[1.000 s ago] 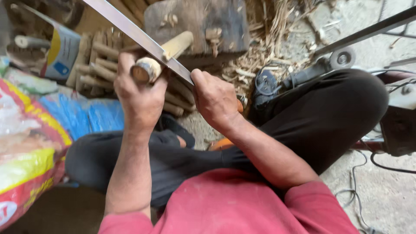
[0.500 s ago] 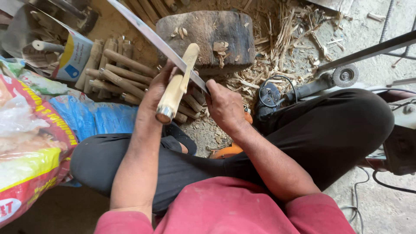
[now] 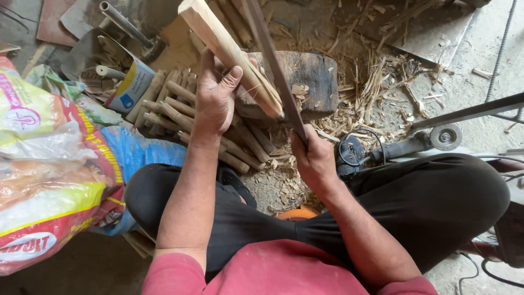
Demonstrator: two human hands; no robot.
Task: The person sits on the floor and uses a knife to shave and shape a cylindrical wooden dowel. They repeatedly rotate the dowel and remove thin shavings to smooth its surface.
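Observation:
My left hand grips a pale bamboo stick that slants from the top of the view down to its tapered tip near a wooden chopping block. My right hand holds the handle of a long, dark, flat blade, which runs up along the stick's right side and touches it near the tip. Both hands are above the block and a pile of cut bamboo sticks.
Printed plastic sacks lie at the left. A tin can and a hammer sit behind the stick pile. Wood shavings litter the floor. An angle grinder with its cable lies by my right knee, under a metal bar.
My left hand has turned the stick from end-on toward me to pointing up and away. The blade has swung from a flat diagonal to lie along the stick's right side.

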